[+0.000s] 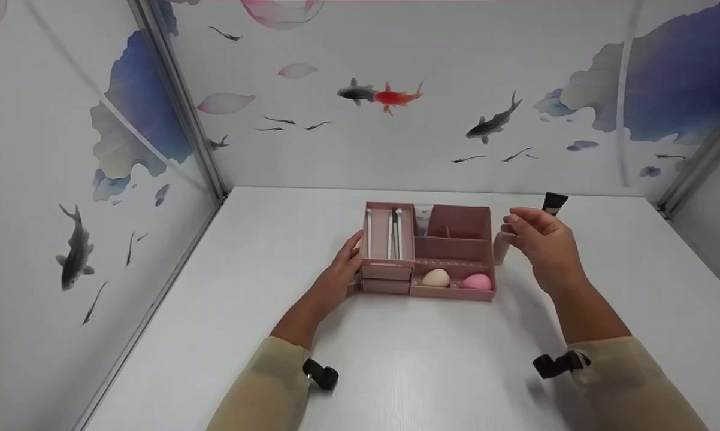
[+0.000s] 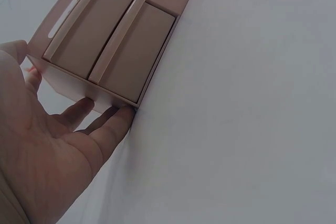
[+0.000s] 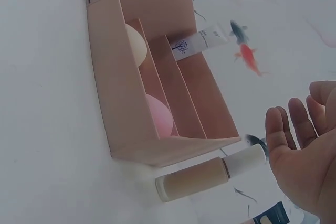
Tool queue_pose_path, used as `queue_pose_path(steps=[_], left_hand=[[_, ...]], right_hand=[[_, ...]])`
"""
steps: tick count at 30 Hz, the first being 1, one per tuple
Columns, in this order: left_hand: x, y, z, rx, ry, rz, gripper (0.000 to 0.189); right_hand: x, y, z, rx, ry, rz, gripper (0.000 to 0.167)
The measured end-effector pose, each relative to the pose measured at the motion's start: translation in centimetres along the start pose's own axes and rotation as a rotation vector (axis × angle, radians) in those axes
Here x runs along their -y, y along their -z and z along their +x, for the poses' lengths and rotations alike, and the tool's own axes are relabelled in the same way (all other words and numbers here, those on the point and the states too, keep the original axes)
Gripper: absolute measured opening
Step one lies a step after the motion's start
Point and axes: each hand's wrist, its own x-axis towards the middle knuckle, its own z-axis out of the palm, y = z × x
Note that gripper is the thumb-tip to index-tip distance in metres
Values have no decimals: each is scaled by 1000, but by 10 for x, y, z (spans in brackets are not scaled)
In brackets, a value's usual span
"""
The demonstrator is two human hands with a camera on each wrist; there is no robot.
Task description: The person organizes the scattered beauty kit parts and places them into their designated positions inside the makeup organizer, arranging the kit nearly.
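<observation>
A pink cosmetics organizer (image 1: pixel 480 254) stands on the white table. My left hand (image 1: pixel 340 275) rests on its left side, thumb near the top edge and fingers along the wall beside two drawers (image 2: pixel 134 51). A cream makeup sponge (image 1: pixel 436 278) and a pink one (image 1: pixel 477 282) sit in the front compartment. Behind them leans a white tube (image 3: pixel 199 43). Slim brushes (image 1: pixel 395 224) lie in the top tray. To the right, my right hand (image 1: pixel 545 245) is raised with loosely bent fingers, nothing visible in it. Close to the organizer's right wall stands a foundation bottle (image 3: pixel 194 179) with a white cap.
A dark-capped tube (image 1: pixel 554 202) stands behind my right hand, partly hidden by it. White panels (image 1: pixel 396 155) printed with fish enclose the table at the back and sides. The white tabletop (image 1: pixel 384 359) extends in front of the organizer.
</observation>
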Motion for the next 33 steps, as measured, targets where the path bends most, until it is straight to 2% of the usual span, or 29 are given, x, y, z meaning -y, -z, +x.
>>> queue_pose_path(steps=[4, 18, 23, 28, 33], left_hand=[[0, 0, 0, -6, 1, 3, 51], [0, -1, 1, 8, -6, -25, 51], [1, -1, 2, 4, -3, -20, 50], [0, -1, 1, 8, 0, -38, 51], [1, 0, 1, 13, -10, -36, 52]], right_hand=[[-1, 7, 1, -18, 3, 19, 40], [1, 46, 13, -191, -48, -37, 44], [3, 58, 16, -210, -46, -57, 46], [3, 65, 24, -265, -66, 27, 45], [3, 71, 37, -337, -117, -3, 46]])
